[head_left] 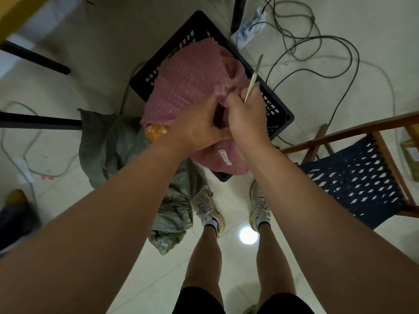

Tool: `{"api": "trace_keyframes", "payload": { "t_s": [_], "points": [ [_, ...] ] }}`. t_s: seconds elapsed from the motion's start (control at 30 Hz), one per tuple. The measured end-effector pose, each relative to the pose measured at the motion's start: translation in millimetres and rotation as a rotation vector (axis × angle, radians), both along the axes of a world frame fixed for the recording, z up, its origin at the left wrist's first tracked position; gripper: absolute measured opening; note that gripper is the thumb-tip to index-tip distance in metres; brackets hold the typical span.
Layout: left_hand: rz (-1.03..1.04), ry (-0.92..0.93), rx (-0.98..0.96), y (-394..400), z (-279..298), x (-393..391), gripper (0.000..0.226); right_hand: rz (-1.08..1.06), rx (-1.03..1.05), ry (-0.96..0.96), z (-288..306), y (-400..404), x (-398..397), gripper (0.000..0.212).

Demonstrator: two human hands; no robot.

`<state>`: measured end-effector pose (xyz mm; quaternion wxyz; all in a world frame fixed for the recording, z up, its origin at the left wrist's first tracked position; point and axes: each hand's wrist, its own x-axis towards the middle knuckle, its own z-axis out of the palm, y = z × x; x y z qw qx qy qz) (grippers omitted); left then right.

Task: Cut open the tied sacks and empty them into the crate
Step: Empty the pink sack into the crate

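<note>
A pink woven sack [186, 82] lies across the black slotted crate [275, 109], with an orange packet [156, 131] showing at its lower left corner. My left hand [197, 125] grips the bunched neck of the sack. Close beside it, my right hand [247, 118] holds a slim pale knife [254, 80], its blade pointing up and away over the crate. The tie itself is hidden between my hands.
Grey-green empty sacks [108, 143] lie crumpled on the floor left of my feet. A wooden chair with a dark woven seat [353, 177] stands to the right. Cables [317, 41] loop over the tiled floor behind the crate. Black table legs [34, 122] cross the left.
</note>
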<state>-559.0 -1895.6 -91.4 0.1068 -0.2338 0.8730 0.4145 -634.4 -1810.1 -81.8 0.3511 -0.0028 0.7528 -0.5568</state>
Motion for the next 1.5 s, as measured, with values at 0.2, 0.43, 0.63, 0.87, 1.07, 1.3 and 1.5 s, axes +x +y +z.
{"api": "trace_keyframes", "payload": {
  "t_s": [0.2, 0.43, 0.63, 0.87, 1.07, 1.3, 1.5],
  "points": [
    [0.234, -0.014, -0.046, -4.2, -3.5, -4.0, 0.021, -0.002, -0.07, -0.124, 4.8, 32.4, -6.6, 0.023],
    [0.584, 0.069, 0.127, 9.4, 14.5, -14.5, 0.019, 0.271, 0.182, -0.11, -18.0, 61.1, 13.4, 0.072],
    [0.432, 0.015, -0.05, 1.7, 47.0, -10.8, 0.03, 0.002, 0.25, -0.034, -3.3, 70.2, -8.8, 0.03],
    [0.583, 0.193, -0.253, -16.5, 115.7, -29.1, 0.015, -0.028, 0.196, -0.122, 41.5, 82.6, -4.0, 0.02],
    [0.698, 0.074, -0.225, -4.4, 132.1, -14.5, 0.032, -0.018, 0.06, -0.052, 85.0, 72.4, 0.2, 0.021],
    [0.78, 0.12, -0.073, 20.6, 158.9, 9.7, 0.026, -0.017, 0.041, -0.046, 118.8, 67.5, 2.4, 0.023],
    [0.837, 0.161, 0.018, 25.7, 184.8, 11.6, 0.027, -0.047, 0.164, -0.064, 130.8, 77.4, 7.1, 0.02]
  ]
}}
